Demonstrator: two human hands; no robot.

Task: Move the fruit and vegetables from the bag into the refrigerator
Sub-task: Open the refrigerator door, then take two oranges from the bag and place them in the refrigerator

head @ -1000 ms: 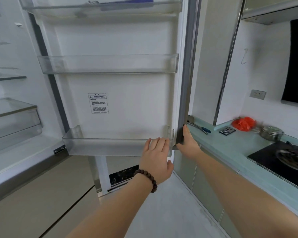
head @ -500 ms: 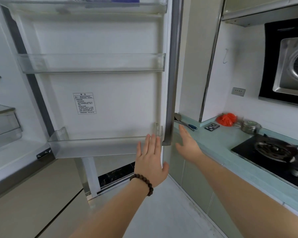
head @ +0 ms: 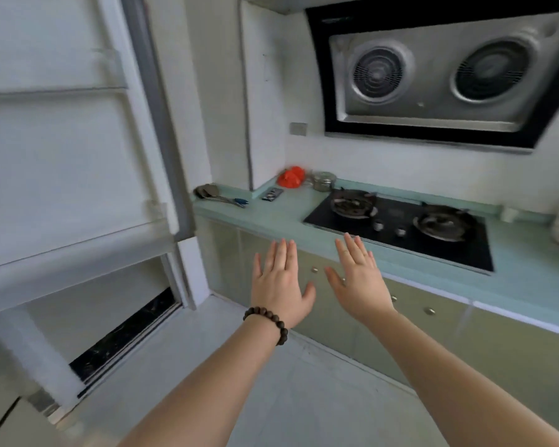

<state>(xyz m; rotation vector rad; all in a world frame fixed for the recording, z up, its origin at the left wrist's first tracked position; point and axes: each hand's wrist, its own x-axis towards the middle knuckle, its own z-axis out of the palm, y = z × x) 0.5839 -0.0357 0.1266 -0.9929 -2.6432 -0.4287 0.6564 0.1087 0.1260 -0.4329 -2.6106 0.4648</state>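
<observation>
The refrigerator door (head: 65, 156) stands swung open at the left, its clear shelves blurred and bare. My left hand (head: 279, 282), with a bead bracelet at the wrist, is held out flat with fingers apart, holding nothing. Just right of it my right hand (head: 357, 279) is spread the same way and holds nothing, in front of the cabinet fronts. Both hands are clear of the door. A red bag (head: 291, 177) lies at the back corner of the counter. No fruit or vegetables are in sight.
A pale green counter (head: 271, 217) runs along the right with a black two-burner hob (head: 400, 221) and a range hood (head: 439, 75) above. A small lidded pot (head: 323, 180) sits by the bag; a utensil (head: 229, 201) and small packet (head: 271, 194) lie nearer the door.
Both hands have come off the refrigerator door's edge and moved right, fingers spread. My view has swung right, from the door toward the counter and hob.
</observation>
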